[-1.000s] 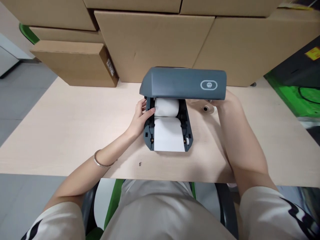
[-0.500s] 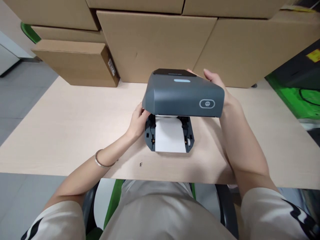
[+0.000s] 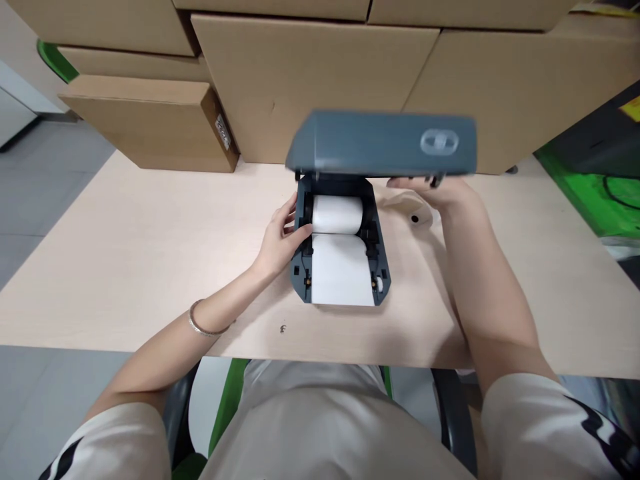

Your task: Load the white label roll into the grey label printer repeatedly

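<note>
A dark grey label printer (image 3: 383, 267) stands on the table with its cover (image 3: 370, 143) raised. Inside sits a white paper roll (image 3: 337, 215), and its paper strip (image 3: 341, 270) runs flat toward the front edge. My left hand (image 3: 280, 237) grips the left wall of the base, thumb over the rim beside the roll and fingers on the outside. Under the cover's right part, my right hand (image 3: 445, 193) holds it up; some of its fingers are hidden by the cover, which is blurred by motion.
Large cardboard boxes (image 3: 310, 80) line the back of the light wooden table (image 3: 150, 267). A flatter carton (image 3: 145, 127) stands at the back left. Beside the printer lies a pale curled piece with a black dot (image 3: 425, 212). Green and dark items (image 3: 595, 193) are at the right.
The cover has swung up and back with my right hand, uncovering the paper roll. My left thumb now shows over the base's rim.
</note>
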Available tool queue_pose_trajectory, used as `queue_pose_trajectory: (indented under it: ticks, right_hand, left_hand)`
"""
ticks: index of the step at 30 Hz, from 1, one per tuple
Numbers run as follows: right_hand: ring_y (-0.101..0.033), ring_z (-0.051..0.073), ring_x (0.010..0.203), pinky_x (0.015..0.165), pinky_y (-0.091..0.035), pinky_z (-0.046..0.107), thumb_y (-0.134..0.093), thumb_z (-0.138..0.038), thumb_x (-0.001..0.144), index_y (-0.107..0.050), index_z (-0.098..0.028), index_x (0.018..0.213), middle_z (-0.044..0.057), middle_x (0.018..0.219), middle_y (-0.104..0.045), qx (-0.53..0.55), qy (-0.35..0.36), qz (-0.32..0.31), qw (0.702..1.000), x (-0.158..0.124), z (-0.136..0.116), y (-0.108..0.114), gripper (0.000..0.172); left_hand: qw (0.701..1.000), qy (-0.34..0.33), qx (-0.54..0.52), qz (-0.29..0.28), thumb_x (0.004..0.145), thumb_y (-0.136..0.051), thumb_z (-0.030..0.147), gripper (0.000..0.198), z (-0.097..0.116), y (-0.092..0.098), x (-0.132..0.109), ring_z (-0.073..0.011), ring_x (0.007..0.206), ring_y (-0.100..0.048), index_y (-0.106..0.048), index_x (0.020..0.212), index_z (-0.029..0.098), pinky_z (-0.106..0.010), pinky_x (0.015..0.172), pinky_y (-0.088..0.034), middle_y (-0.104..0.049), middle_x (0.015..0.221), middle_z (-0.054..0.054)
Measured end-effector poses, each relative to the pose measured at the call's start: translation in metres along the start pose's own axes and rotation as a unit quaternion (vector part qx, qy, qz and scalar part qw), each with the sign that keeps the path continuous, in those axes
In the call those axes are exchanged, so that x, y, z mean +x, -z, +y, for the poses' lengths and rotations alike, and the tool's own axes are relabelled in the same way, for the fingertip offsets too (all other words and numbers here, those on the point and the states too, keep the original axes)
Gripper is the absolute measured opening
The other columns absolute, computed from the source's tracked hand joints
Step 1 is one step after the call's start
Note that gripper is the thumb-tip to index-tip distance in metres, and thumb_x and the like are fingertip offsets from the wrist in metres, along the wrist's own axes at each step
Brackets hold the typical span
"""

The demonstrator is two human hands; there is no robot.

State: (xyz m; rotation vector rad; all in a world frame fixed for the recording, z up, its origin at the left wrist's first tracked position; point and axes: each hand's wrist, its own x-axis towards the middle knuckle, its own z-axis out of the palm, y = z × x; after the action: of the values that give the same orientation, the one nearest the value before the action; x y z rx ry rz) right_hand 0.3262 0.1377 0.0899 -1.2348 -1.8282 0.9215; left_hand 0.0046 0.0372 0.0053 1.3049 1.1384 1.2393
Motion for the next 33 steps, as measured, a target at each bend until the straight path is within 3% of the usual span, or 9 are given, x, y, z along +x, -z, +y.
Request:
queue_pose_trajectory:
  ticks: [4,7,10,17,22,24,27,30,33]
  right_hand:
    - [-0.079,0.036,0.131,0.127,-0.057,0.061,-0.083,-0.057,0.087,-0.085,-0.026,0.106,0.005,0.120,-0.087,0.037,0.058,0.087,0.994,0.005,0.006,-0.015,0.036]
    - [-0.083,0.034,0.115,0.122,-0.060,0.061,-0.074,-0.067,0.097,-0.080,-0.026,0.086,0.005,0.097,-0.084,0.017,0.069,0.127,0.989,0.005,0.002,-0.025,0.042]
    - [-0.084,0.034,0.111,0.118,-0.062,0.058,-0.067,-0.070,0.103,-0.078,-0.027,0.078,0.005,0.091,-0.083,0.000,0.058,0.149,0.987,0.007,0.000,-0.033,0.051]
    - [-0.084,0.034,0.115,0.113,-0.065,0.054,-0.060,-0.083,0.103,-0.082,-0.027,0.089,0.009,0.107,-0.088,-0.030,0.024,0.147,0.988,0.015,0.011,-0.040,0.062]
    - [-0.076,0.039,0.123,0.113,-0.058,0.063,-0.065,-0.069,0.106,-0.077,-0.024,0.122,0.015,0.123,-0.079,-0.234,0.010,0.211,0.949,0.000,-0.014,-0.034,0.049]
    - [-0.074,0.040,0.123,0.115,-0.053,0.065,-0.067,-0.060,0.107,-0.076,-0.024,0.125,0.016,0.127,-0.078,-0.313,0.053,0.163,0.934,-0.011,-0.031,-0.039,0.041]
    - [-0.071,0.043,0.128,0.119,-0.047,0.067,-0.071,-0.053,0.103,-0.077,-0.023,0.129,0.017,0.133,-0.078,-0.373,0.132,0.004,0.919,-0.025,-0.049,-0.056,0.040]
    - [-0.069,0.047,0.133,0.121,-0.043,0.067,-0.079,-0.050,0.093,-0.074,-0.016,0.147,0.021,0.140,-0.080,-0.402,0.170,-0.119,0.892,-0.031,-0.053,-0.074,0.064]
    - [-0.070,0.049,0.131,0.116,-0.044,0.066,-0.080,-0.045,0.087,-0.069,-0.010,0.158,0.025,0.142,-0.081,-0.426,0.160,-0.150,0.877,-0.030,-0.051,-0.084,0.080]
  left_hand:
    - [1.000,0.007,-0.020,0.003,0.087,-0.087,0.034,0.083,0.000,0.000,0.000,-0.0389,0.150,-0.066,-0.066,0.167,0.031,-0.054,0.120,-0.059,-0.068,0.167,-0.013]
    - [0.999,0.014,-0.032,0.008,0.086,-0.085,0.030,0.083,0.002,-0.001,-0.001,-0.0383,0.150,-0.066,-0.066,0.167,0.030,-0.054,0.122,-0.058,-0.068,0.168,-0.013]
    - [0.999,0.013,-0.038,0.011,0.084,-0.083,0.026,0.084,0.002,-0.003,-0.002,-0.0373,0.149,-0.066,-0.068,0.166,0.031,-0.053,0.123,-0.058,-0.072,0.162,-0.011]
    - [0.999,0.030,-0.028,0.021,0.082,-0.077,0.021,0.088,0.006,-0.005,-0.002,-0.0355,0.147,-0.068,-0.065,0.169,0.028,-0.048,0.119,-0.060,-0.077,0.155,-0.012]
    - [1.000,0.013,-0.017,0.018,0.082,-0.072,0.017,0.084,0.017,-0.010,-0.005,-0.0337,0.148,-0.069,-0.068,0.166,0.027,-0.043,0.113,-0.063,-0.069,0.171,-0.008]
    - [1.000,0.006,-0.012,0.020,0.082,-0.071,0.017,0.082,0.020,-0.011,-0.006,-0.0332,0.149,-0.070,-0.069,0.164,0.024,-0.041,0.114,-0.063,-0.070,0.170,-0.008]
    - [1.000,0.003,-0.003,0.022,0.082,-0.069,0.018,0.083,0.020,-0.011,-0.005,-0.0334,0.148,-0.071,-0.068,0.165,0.020,-0.040,0.112,-0.063,-0.075,0.164,-0.009]
    - [1.000,0.000,0.003,0.024,0.082,-0.070,0.019,0.082,0.017,-0.010,-0.004,-0.0338,0.148,-0.071,-0.069,0.164,0.019,-0.040,0.113,-0.062,-0.077,0.161,-0.008]
    - [1.000,-0.005,-0.001,0.026,0.082,-0.072,0.020,0.080,0.013,-0.008,-0.003,-0.0335,0.148,-0.071,-0.070,0.163,0.022,-0.040,0.113,-0.062,-0.076,0.162,-0.007]
